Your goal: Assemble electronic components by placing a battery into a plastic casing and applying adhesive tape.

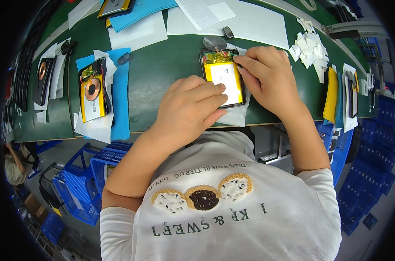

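An opened power bank lies at the table's front edge, its white battery with yellow edges face up in a black case. Across the battery rest the fingers of my left hand, closed against it with the thumb near the case's lower edge. At the upper right corner, by the green circuit board covered in amber tape, my right hand pinches with thumb and forefinger; what lies between them is too small to make out. Beyond the board sit a dark translucent disc and a small black block.
Left, another opened power bank with a copper coil lies on white paper and a blue sheet. White scraps are heaped far right. Yellow and blue sheets stand near the right edge. Blue crates are below the table.
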{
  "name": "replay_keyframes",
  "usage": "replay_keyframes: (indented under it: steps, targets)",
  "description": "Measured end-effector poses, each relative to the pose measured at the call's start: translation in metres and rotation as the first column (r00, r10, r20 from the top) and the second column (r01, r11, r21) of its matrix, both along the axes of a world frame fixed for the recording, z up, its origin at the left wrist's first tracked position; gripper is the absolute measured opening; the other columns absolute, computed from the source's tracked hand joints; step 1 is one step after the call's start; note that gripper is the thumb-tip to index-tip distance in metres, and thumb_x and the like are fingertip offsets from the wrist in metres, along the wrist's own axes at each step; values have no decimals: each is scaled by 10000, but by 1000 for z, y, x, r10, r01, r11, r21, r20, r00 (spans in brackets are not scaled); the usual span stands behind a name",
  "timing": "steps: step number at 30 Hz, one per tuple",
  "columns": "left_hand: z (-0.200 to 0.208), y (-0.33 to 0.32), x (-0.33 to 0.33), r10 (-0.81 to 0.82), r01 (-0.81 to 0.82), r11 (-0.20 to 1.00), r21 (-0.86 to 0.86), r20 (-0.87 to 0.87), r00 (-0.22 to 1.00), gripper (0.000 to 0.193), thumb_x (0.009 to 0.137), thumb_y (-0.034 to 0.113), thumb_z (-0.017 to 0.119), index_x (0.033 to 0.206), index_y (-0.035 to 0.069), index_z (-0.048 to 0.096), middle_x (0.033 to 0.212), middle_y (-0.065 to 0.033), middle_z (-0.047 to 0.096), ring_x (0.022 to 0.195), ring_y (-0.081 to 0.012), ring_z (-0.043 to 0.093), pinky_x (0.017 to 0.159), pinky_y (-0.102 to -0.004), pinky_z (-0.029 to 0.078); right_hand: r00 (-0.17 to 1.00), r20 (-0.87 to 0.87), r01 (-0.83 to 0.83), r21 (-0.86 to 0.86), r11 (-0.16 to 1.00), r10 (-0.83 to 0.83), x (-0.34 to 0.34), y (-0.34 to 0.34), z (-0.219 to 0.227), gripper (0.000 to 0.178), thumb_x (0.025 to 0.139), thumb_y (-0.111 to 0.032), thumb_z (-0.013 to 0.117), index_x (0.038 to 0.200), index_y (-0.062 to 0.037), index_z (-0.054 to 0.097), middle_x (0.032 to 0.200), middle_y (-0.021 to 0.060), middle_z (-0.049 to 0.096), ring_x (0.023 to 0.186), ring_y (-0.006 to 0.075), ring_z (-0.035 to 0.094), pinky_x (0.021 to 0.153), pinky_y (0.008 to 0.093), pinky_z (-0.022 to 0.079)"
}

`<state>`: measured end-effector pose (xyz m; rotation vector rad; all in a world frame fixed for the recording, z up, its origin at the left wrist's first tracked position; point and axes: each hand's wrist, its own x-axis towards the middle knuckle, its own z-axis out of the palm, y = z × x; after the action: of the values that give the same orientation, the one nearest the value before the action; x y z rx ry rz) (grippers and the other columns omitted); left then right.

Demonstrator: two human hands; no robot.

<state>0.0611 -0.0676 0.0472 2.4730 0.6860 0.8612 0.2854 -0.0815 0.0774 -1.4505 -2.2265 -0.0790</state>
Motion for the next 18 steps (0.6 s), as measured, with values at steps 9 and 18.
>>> replay_keyframes:
  steps: [9, 18]
  targets:
    - [-2, -3, -3, 6, -6, 999, -37, 19, 1000, 267, 714, 204, 783, 956, 111, 721, 1071, 16, 682, 927, -197, 587, 808, -360, 484, 986, -157, -85, -220, 972, 51, 4, 15, 2, 222, 811, -6, 660, 1031, -29, 685, 923, 82, 620, 812, 239, 605, 723, 328, 487]
    - [16, 6, -14, -58, 58, 980, -192, 6, 998, 309, 706, 104, 785, 1008, 84, 724, 1139, -60, 682, 971, -274, 609, 840, -375, 501, 944, -254, 120, -328, 937, -209, 1, -2, -1, 174, 797, -168, 748, 863, -24, 675, 773, 100, 601, 698, 240, 601, 628, 349, 487]
